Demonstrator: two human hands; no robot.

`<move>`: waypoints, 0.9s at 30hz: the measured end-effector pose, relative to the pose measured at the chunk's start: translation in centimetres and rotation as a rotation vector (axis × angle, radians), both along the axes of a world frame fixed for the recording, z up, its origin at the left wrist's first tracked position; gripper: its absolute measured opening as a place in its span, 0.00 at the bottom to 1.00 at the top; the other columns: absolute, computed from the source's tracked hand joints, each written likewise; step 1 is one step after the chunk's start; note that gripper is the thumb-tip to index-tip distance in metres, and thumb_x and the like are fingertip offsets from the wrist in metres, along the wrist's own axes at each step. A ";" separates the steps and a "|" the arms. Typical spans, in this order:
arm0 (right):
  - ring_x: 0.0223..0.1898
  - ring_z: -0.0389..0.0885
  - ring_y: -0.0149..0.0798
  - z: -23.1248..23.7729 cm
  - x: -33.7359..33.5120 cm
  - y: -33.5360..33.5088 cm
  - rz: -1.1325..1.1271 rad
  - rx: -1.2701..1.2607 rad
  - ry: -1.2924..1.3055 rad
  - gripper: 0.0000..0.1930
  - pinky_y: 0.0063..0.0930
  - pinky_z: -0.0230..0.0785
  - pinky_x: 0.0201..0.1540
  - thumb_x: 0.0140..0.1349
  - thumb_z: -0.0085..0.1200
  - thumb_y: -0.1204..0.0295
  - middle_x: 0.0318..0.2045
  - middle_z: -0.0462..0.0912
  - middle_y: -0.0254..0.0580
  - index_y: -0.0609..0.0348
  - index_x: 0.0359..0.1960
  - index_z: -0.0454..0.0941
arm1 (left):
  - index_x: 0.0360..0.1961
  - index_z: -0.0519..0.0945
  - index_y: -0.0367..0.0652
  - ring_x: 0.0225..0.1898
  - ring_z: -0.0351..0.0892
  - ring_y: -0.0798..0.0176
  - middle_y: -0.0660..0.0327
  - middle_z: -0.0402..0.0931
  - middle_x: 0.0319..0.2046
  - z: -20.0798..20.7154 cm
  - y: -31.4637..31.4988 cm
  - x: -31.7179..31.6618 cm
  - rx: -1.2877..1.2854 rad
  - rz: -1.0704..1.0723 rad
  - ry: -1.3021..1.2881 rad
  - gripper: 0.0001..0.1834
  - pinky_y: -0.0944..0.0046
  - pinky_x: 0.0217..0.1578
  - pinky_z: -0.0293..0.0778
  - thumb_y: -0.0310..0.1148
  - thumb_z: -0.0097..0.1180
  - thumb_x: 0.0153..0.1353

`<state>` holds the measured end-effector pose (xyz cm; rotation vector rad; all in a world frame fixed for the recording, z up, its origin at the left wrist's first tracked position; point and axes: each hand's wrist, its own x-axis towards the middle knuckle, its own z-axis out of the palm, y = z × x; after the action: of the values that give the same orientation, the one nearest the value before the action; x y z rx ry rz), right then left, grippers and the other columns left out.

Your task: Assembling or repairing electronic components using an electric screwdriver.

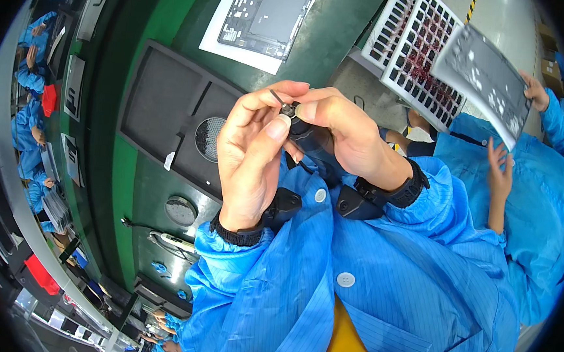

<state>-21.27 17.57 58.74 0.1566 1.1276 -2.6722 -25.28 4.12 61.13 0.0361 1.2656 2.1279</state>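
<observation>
Both of my hands meet above the bench edge around a black, round-bodied electric screwdriver (315, 141). A thin dark bit (275, 96) sticks out of its metal collar. My left hand (253, 144) is closed, with thumb and fingertips pinched at the collar and the base of the bit. My right hand (354, 132) is wrapped over the top of the body, its thumb pressed beside the collar. The fingers under the body are mostly hidden. Each wrist wears a black strap.
A black compartmented tray (163, 99) holding a round mesh-topped dish (210, 138) lies on the green bench. Beyond it sits a dark device panel (267, 15) on white sheet. White gridded trays (428, 52) stand right, where a co-worker holds another panel (485, 76). A round lid (181, 211) and cable lie left.
</observation>
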 end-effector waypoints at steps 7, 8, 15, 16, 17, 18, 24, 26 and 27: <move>0.21 0.70 0.28 0.5 -0.6 -0.6 -0.069 0.016 -0.088 0.17 0.23 0.61 0.26 0.59 0.38 0.67 0.17 0.73 0.39 0.68 0.20 0.71 | 0.45 0.68 0.39 0.39 0.72 0.68 0.50 0.65 0.50 -0.2 0.3 -0.2 -0.086 0.000 0.035 0.15 0.73 0.25 0.73 0.34 0.48 0.58; 0.21 0.70 0.28 0.4 -0.6 -0.7 -0.071 0.017 -0.083 0.17 0.23 0.61 0.26 0.59 0.38 0.67 0.17 0.73 0.39 0.68 0.20 0.71 | 0.45 0.68 0.39 0.39 0.72 0.68 0.50 0.65 0.50 -0.2 0.2 -0.3 -0.084 -0.002 0.041 0.15 0.73 0.25 0.73 0.34 0.48 0.58; 0.23 0.70 0.30 -0.3 -1.2 -0.3 -0.034 0.030 -0.036 0.16 0.23 0.62 0.29 0.60 0.37 0.68 0.21 0.74 0.40 0.68 0.23 0.72 | 0.45 0.68 0.37 0.43 0.70 0.67 0.50 0.67 0.50 -0.8 -0.1 -0.8 0.018 0.010 -0.015 0.13 0.74 0.28 0.70 0.25 0.47 0.57; 0.25 0.71 0.32 -0.5 -1.2 -0.2 0.018 0.016 -0.031 0.15 0.24 0.63 0.32 0.60 0.36 0.68 0.24 0.75 0.40 0.68 0.27 0.73 | 0.45 0.68 0.37 0.43 0.70 0.67 0.49 0.67 0.50 -0.9 -0.1 -0.9 0.000 -0.001 0.007 0.14 0.74 0.28 0.70 0.30 0.47 0.59; 0.25 0.71 0.32 -0.6 -1.3 -0.1 0.015 0.018 -0.024 0.15 0.24 0.63 0.32 0.60 0.36 0.68 0.24 0.75 0.40 0.68 0.27 0.73 | 0.45 0.68 0.37 0.43 0.70 0.67 0.49 0.67 0.50 -1.0 -0.1 -1.0 -0.017 -0.012 0.031 0.15 0.73 0.28 0.70 0.36 0.47 0.62; 0.25 0.71 0.32 -0.6 -1.4 -0.1 0.020 0.014 -0.026 0.16 0.24 0.63 0.32 0.60 0.36 0.67 0.24 0.74 0.40 0.67 0.27 0.73 | 0.45 0.68 0.37 0.43 0.70 0.67 0.49 0.67 0.50 -1.4 -0.2 -1.1 -0.014 -0.015 0.039 0.15 0.73 0.28 0.70 0.36 0.47 0.62; 0.25 0.72 0.28 -0.9 -1.8 -0.4 -0.009 0.008 -0.047 0.18 0.21 0.64 0.30 0.64 0.38 0.62 0.22 0.76 0.37 0.64 0.30 0.75 | 0.46 0.69 0.40 0.31 0.69 0.70 0.53 0.67 0.50 -1.7 0.0 -2.0 0.041 -0.015 -0.034 0.31 0.73 0.25 0.67 0.59 0.30 0.63; 0.30 0.74 0.28 -0.9 -1.6 -0.6 -0.006 -0.028 -0.094 0.17 0.22 0.67 0.35 0.64 0.39 0.62 0.30 0.77 0.36 0.64 0.41 0.73 | 0.47 0.71 0.35 0.21 0.59 0.78 0.53 0.69 0.50 -1.8 0.0 -2.0 -0.045 0.000 0.010 0.26 0.77 0.22 0.61 0.49 0.33 0.67; 0.34 0.74 0.27 -1.9 -1.4 -0.4 0.066 -0.014 -0.029 0.18 0.22 0.68 0.39 0.64 0.42 0.64 0.37 0.76 0.35 0.65 0.50 0.69 | 0.47 0.72 0.35 0.20 0.57 0.79 0.53 0.70 0.50 -1.9 -0.1 -2.0 -0.081 -0.021 0.022 0.25 0.78 0.21 0.60 0.47 0.34 0.67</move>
<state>-22.69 17.20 56.86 0.1520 1.0860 -2.6114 -27.29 4.05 59.27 0.0381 1.3572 2.0622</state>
